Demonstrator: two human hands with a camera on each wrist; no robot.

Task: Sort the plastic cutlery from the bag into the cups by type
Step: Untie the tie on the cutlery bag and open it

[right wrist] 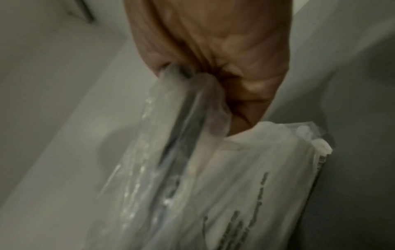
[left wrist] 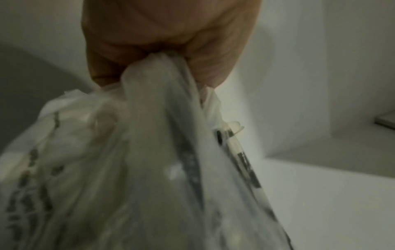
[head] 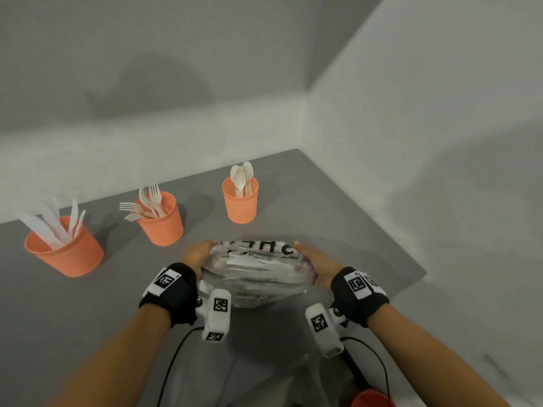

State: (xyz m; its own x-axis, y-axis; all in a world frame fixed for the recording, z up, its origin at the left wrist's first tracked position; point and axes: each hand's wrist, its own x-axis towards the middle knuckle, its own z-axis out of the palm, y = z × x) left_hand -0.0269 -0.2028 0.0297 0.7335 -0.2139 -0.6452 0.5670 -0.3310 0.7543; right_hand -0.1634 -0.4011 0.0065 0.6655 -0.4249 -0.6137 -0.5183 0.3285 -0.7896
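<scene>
A clear plastic bag (head: 255,271) with black print hangs between my hands above the grey table (head: 323,218); white cutlery shows through it. My left hand (head: 197,255) grips the bag's left edge, and my right hand (head: 318,264) grips its right edge. In the wrist views the bunched bag (left wrist: 149,152) runs out of my left fist (left wrist: 166,50), and the bag (right wrist: 213,177) out of my right fist (right wrist: 213,67). Three orange mesh cups stand behind: knives (head: 63,249) at left, forks (head: 160,218) in the middle, spoons (head: 240,199) at right.
Grey walls meet in a corner close behind the table. The table's right edge (head: 382,227) runs near my right hand. A red object (head: 370,399) shows at the bottom, partly cut off. Black cables hang from both wrist cameras.
</scene>
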